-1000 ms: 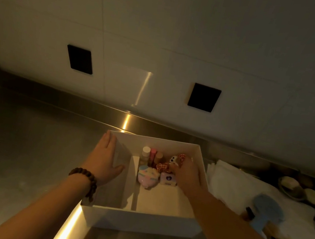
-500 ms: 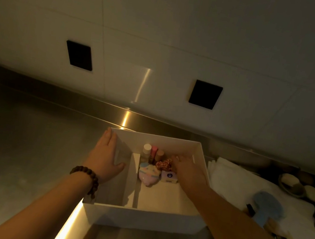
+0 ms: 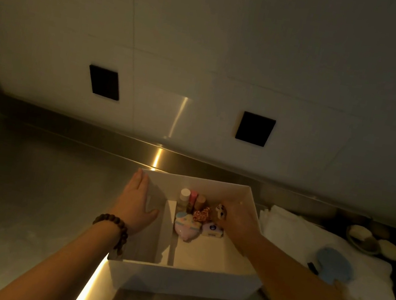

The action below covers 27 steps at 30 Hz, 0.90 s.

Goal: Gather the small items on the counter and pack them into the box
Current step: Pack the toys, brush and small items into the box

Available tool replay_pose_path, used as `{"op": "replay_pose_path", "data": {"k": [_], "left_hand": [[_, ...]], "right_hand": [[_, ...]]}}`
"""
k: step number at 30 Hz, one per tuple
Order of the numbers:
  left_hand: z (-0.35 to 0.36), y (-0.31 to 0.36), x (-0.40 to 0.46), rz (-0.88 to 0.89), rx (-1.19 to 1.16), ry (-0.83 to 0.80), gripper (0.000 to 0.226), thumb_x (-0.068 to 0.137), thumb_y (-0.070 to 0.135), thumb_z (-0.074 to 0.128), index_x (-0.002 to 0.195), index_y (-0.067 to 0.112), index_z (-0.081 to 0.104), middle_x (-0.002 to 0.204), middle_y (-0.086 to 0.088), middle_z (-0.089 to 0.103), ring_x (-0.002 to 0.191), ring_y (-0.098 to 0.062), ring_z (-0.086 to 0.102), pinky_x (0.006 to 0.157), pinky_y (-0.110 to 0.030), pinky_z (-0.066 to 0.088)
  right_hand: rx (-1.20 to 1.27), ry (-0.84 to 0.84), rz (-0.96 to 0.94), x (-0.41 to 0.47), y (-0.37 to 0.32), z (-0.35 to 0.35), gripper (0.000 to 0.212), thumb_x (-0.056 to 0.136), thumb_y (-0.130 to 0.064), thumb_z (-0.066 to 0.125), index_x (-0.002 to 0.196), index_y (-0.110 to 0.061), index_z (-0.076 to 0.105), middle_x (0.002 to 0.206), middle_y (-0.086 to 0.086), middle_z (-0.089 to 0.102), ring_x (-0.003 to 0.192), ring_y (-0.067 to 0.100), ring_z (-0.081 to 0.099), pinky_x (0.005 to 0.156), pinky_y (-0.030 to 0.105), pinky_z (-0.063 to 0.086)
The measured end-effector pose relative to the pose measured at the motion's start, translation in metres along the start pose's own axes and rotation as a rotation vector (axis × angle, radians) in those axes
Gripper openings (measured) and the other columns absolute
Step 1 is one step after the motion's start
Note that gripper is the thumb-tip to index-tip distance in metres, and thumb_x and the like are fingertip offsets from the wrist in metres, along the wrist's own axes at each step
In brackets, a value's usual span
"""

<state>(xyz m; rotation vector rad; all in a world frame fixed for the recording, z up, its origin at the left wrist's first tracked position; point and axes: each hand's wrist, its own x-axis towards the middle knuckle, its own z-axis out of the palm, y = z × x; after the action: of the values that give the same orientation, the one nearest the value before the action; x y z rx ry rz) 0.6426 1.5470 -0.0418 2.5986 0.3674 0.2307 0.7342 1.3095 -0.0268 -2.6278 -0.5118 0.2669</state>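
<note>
White box (image 3: 179,280) on steel bench (image 3: 11,196). Left hand (image 3: 135,203) flat, fingers straight, against left wall. Right hand (image 3: 237,220) inside, pinching small face-printed trinket (image 3: 219,210) among small items (image 3: 199,219) at divider's far end.

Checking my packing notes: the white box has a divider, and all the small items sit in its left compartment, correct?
Not quite. The head view shows the white box with its divider, but the small items sit in the right compartment, not the left.
</note>
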Motion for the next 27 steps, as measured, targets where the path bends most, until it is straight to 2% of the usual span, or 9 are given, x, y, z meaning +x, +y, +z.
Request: {"op": "replay_pose_path", "data": {"k": [3, 6, 10, 13, 16, 19, 23, 25, 27], "left_hand": [[-0.005, 0.004, -0.002, 0.009, 0.003, -0.015, 0.097, 0.080, 0.034, 0.068, 0.148, 0.008, 0.003, 0.157, -0.007, -0.002, 0.144, -0.018, 0.003, 0.111, -0.024, 0.009], [-0.012, 0.012, -0.008, 0.072, 0.027, 0.006, 0.090, 0.079, 0.031, 0.068, 0.147, 0.010, 0.012, 0.155, -0.008, 0.012, 0.142, -0.021, 0.011, 0.111, -0.027, 0.009], [-0.020, 0.035, -0.019, 0.137, 0.043, 0.017, 0.081, 0.083, 0.030, 0.065, 0.146, 0.007, 0.020, 0.153, -0.013, 0.021, 0.142, -0.025, 0.014, 0.116, -0.037, 0.014], [-0.018, 0.077, -0.030, 0.247, -0.015, 0.034, 0.075, 0.085, 0.035, 0.062, 0.144, 0.009, 0.026, 0.149, -0.015, 0.030, 0.136, -0.029, 0.029, 0.111, -0.042, 0.027], [-0.003, 0.133, -0.046, 0.364, -0.088, -0.026, 0.072, 0.086, 0.041, 0.059, 0.145, 0.018, 0.024, 0.149, -0.008, 0.030, 0.133, -0.026, 0.033, 0.107, -0.045, 0.033], [0.024, 0.185, -0.065, 0.467, -0.108, -0.034, 0.069, 0.085, 0.040, 0.060, 0.144, 0.023, 0.026, 0.147, -0.003, 0.033, 0.130, -0.024, 0.037, 0.107, -0.046, 0.032], [0.073, 0.241, -0.091, 0.579, -0.169, -0.160, 0.068, 0.087, 0.040, 0.057, 0.144, 0.018, 0.026, 0.149, -0.006, 0.031, 0.134, -0.022, 0.030, 0.108, -0.035, 0.026], [0.102, 0.266, -0.106, 0.592, -0.187, -0.252, 0.067, 0.089, 0.044, 0.053, 0.145, 0.020, 0.024, 0.150, -0.003, 0.028, 0.135, -0.020, 0.028, 0.106, -0.032, 0.027], [0.129, 0.286, -0.122, 0.614, -0.211, -0.336, 0.063, 0.090, 0.043, 0.051, 0.143, 0.022, 0.026, 0.144, -0.001, 0.035, 0.129, -0.019, 0.034, 0.100, -0.028, 0.030]], "right_hand": [[-0.018, 0.054, -0.066, -0.016, 0.001, -0.010, 0.033, 0.092, -0.023, 0.055, 0.123, -0.012, 0.052, 0.126, 0.008, 0.055, 0.113, 0.024, 0.053, 0.095, 0.034, 0.044], [-0.041, 0.121, -0.163, -0.046, 0.016, -0.025, 0.038, 0.094, -0.020, 0.051, 0.131, -0.012, 0.049, 0.142, 0.007, 0.045, 0.128, 0.024, 0.042, 0.102, 0.026, 0.029], [0.042, 0.196, -0.075, -0.096, 0.055, -0.047, 0.049, 0.095, -0.021, 0.051, 0.141, -0.011, 0.037, 0.151, 0.008, 0.034, 0.139, 0.021, 0.030, 0.108, 0.021, 0.017], [0.104, 0.264, 0.045, -0.134, 0.088, -0.055, 0.056, 0.094, -0.038, 0.046, 0.141, -0.009, 0.038, 0.149, 0.011, 0.036, 0.138, 0.024, 0.032, 0.108, 0.019, 0.018], [0.158, 0.320, 0.185, -0.169, 0.119, -0.057, 0.045, 0.092, -0.018, 0.054, 0.135, -0.012, 0.047, 0.142, 0.010, 0.045, 0.131, 0.025, 0.040, 0.107, 0.027, 0.029], [0.191, 0.376, 0.275, -0.204, 0.150, -0.056, 0.035, 0.090, -0.016, 0.055, 0.125, -0.014, 0.055, 0.132, 0.010, 0.050, 0.122, 0.028, 0.047, 0.099, 0.029, 0.037], [0.008, 0.333, 0.402, -0.245, 0.207, -0.067, 0.050, 0.086, -0.027, 0.059, 0.134, -0.018, 0.046, 0.142, 0.009, 0.036, 0.128, 0.028, 0.038, 0.104, 0.037, 0.035], [0.004, 0.396, 0.520, -0.266, 0.245, -0.074, 0.051, 0.089, -0.025, 0.057, 0.137, -0.019, 0.043, 0.148, 0.009, 0.030, 0.133, 0.027, 0.035, 0.109, 0.039, 0.033], [0.002, 0.399, 0.599, -0.284, 0.281, -0.077, 0.056, 0.087, -0.027, 0.060, 0.140, -0.020, 0.041, 0.151, 0.011, 0.027, 0.138, 0.028, 0.028, 0.112, 0.040, 0.029]]}}
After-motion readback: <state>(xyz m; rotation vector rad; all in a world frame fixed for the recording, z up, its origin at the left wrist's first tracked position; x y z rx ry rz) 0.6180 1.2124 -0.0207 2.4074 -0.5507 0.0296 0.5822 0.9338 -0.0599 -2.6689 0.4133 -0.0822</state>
